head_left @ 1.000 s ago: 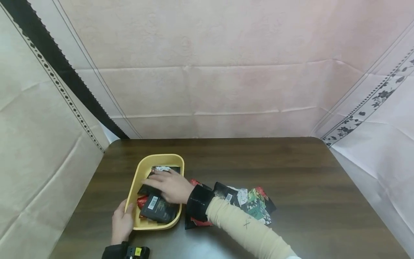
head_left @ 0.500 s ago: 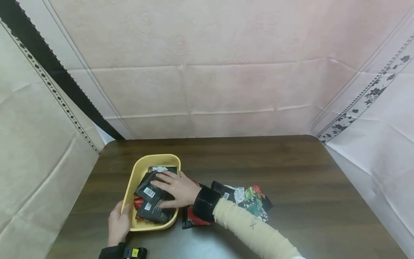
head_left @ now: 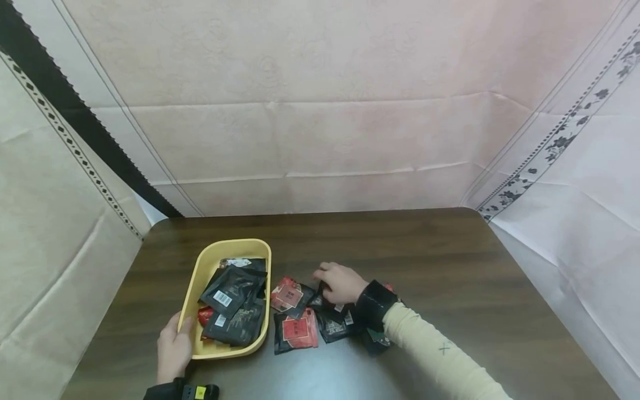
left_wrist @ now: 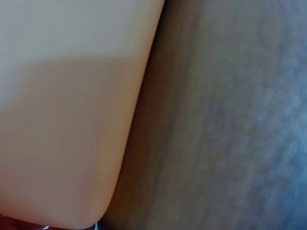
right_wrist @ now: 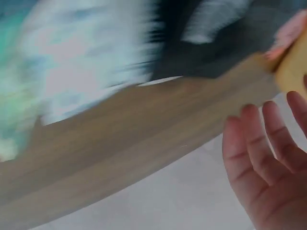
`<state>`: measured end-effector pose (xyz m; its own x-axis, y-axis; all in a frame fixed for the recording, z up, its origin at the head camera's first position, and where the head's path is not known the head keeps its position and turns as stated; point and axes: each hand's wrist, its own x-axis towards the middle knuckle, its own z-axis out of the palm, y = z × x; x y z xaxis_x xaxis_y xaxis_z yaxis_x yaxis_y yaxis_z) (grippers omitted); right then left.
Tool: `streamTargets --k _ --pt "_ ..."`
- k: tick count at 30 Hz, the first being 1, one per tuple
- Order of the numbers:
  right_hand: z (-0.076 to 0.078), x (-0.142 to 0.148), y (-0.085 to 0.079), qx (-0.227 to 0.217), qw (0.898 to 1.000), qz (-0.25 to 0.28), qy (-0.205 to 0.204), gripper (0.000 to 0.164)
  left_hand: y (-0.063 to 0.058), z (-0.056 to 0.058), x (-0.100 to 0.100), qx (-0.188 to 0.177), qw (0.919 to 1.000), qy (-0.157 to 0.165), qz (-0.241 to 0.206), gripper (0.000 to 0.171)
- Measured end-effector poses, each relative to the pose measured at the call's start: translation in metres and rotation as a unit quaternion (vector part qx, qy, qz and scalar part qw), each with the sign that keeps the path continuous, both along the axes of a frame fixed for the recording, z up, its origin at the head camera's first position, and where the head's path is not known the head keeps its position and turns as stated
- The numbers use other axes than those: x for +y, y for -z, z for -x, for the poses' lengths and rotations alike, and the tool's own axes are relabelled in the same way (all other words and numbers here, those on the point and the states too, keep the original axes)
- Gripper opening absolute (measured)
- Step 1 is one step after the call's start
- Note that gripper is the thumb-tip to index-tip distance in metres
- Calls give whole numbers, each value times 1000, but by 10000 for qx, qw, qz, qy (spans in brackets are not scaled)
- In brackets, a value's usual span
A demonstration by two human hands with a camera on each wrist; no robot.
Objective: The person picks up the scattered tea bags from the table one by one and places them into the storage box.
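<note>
At the left of the table stands a yellow plastic basket (head_left: 192,311) with several black sachets (head_left: 235,322) and a bit of red packaging in it. My left hand (head_left: 172,350) grips the basket's near left rim, thumb toward the inside. Right of the basket, my right hand (head_left: 342,284) is over a loose pile of sachets, close to a black sachet (head_left: 332,305). In the right wrist view that hand's fingers (right_wrist: 261,143) are extended and apart from the blurred sachets. Two red and black sachets (head_left: 295,329) lie between basket and hand.
The brown wooden table (head_left: 400,239) has rounded far corners. A pale cloth curtain (head_left: 300,139) hangs behind it and at both sides. A dark green sachet (head_left: 375,341) lies partly under my right wrist. A smooth pale surface fills the left of the left wrist view.
My right hand has left the basket and moved right to the sachets on the table. A black sachet now lies on top in the basket. My left hand keeps its hold on the rim.
</note>
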<state>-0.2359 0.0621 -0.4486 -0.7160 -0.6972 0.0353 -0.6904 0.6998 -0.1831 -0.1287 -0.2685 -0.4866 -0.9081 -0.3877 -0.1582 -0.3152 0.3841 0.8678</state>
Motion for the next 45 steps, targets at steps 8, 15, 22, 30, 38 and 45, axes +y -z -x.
streamTargets --k 8,15,22,30,38,45 --pt "-8 3 21 -318 9913 -1210 400 74 -2 1 -5 49 9999 -101 129 45" --pt "1 -16 23 35 9839 -1530 921 57 -1 3 -4 10 9999 -114 -47 45" --pt "5 -26 31 176 9850 -1385 1013 31 -2 3 -1 1 9997 -63 -231 47" --pt "8 -31 6 272 9917 -561 1124 25 -1 3 -1 -24 9996 -71 -275 47" --pt "4 -57 -22 430 9969 7 658 25 -2 1 2 -28 9995 -52 -296 47" --pt "-21 -115 -45 661 9956 348 -566 44 -4 -1 3 -142 9990 -118 -407 48"
